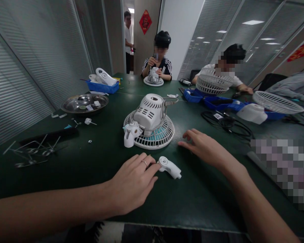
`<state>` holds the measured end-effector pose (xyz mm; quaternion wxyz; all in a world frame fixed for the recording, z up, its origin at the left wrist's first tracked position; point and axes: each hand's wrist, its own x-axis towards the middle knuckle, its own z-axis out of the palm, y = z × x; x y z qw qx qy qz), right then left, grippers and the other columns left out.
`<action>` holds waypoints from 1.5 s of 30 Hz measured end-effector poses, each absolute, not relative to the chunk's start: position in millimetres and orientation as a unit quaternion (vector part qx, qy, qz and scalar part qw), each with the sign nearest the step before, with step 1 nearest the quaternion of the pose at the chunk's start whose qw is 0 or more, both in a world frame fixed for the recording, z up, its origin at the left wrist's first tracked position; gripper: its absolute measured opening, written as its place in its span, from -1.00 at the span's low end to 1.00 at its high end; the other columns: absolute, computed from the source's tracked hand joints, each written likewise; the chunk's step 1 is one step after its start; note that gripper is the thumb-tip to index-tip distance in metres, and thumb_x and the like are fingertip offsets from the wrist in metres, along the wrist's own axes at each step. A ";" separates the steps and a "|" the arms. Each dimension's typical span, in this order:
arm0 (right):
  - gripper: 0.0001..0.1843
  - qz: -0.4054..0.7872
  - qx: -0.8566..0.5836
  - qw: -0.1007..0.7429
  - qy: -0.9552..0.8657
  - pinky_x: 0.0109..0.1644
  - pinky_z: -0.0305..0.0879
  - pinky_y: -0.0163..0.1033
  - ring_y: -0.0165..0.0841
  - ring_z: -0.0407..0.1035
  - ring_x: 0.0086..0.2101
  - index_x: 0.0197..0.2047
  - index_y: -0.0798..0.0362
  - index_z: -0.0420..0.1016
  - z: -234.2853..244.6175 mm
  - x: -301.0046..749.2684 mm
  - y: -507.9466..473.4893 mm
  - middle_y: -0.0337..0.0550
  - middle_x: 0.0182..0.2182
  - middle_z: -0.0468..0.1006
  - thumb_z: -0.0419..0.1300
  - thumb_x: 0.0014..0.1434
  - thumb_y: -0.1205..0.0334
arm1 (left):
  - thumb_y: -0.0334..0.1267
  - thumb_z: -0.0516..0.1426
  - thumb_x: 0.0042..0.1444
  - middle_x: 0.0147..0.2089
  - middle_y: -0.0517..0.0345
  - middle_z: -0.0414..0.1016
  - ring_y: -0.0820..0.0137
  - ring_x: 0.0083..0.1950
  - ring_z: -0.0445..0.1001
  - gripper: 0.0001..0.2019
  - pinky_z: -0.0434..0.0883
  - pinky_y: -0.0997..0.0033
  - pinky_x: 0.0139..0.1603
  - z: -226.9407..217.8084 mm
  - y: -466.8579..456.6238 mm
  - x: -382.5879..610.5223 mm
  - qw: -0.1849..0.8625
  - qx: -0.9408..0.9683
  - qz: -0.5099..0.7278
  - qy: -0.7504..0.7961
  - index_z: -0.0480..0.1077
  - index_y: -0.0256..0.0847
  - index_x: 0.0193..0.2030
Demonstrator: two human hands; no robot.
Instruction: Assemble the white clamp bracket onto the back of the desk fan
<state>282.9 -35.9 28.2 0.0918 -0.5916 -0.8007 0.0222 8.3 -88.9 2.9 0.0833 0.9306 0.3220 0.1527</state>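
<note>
A white electric fan head (148, 114) lies face down on its round grille, its motor housing upward and a cable rising at its right. A white joint piece (131, 134) sticks out at its front left. Nearer me, a white curved plastic neck part (170, 167) with a round end rests on the table. My left hand (134, 179), a ring on one finger, lies palm down with fingers stretched out, the index fingertip at the part's round end. My right hand (202, 145) is beside the fan grille, fingers apart and slightly bent, holding nothing.
On the dark green table (91, 179), metal hex keys (38, 152) and a steel bowl (84, 104) of small parts stand left. A blue bin (103, 87) is behind them. Black cables (225, 121), blue trays (192, 95) and fan grilles (212, 82) lie right. Co-workers (157, 64) sit opposite.
</note>
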 end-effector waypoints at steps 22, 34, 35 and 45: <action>-0.82 0.123 -0.368 0.121 -0.914 -0.12 0.22 -0.18 -0.32 0.27 -0.18 -0.21 0.02 0.46 48.4 229.0 -64.2 -0.14 -0.16 0.39 0.12 0.11 0.38 | -0.07 0.27 -0.06 -0.03 -0.07 0.25 0.15 0.01 0.29 -0.50 0.38 0.12 0.00 31.6 -35.0 -23.8 -0.048 0.791 0.340 0.507 0.16 -0.26 -0.11; -0.76 -0.047 -0.318 0.067 -0.945 -0.17 0.17 -0.17 -0.31 0.25 -0.24 -0.03 0.09 0.37 16.4 193.6 -62.2 -0.10 -0.21 0.42 -0.05 0.30 0.32 | 0.06 -0.07 0.22 -0.05 -0.14 0.45 0.06 -0.07 0.48 -0.55 0.40 0.07 -0.15 23.2 -32.3 -19.2 0.105 0.761 0.235 0.595 0.15 -0.23 0.08; -0.78 -0.049 -0.316 0.061 -0.946 -0.17 0.17 -0.18 -0.31 0.24 -0.25 -0.08 0.09 0.38 14.8 190.3 -62.1 -0.10 -0.22 0.42 -0.06 0.31 0.32 | 0.05 -0.08 0.23 -0.08 -0.14 0.46 0.06 -0.11 0.50 -0.56 0.40 0.10 -0.18 23.5 -33.3 -18.4 0.103 0.763 0.231 0.594 0.15 -0.23 0.07; -0.96 -0.001 -0.377 0.020 -0.926 -0.13 0.18 -0.20 -0.35 0.24 -0.29 -0.34 0.07 0.31 31.5 215.6 -62.1 -0.14 -0.30 0.40 0.06 0.13 0.38 | -0.05 -0.07 0.22 -0.18 -0.06 0.48 0.19 -0.29 0.48 -0.63 0.33 0.25 -0.36 25.6 -26.1 -23.8 0.105 0.775 0.222 0.582 0.19 -0.24 0.05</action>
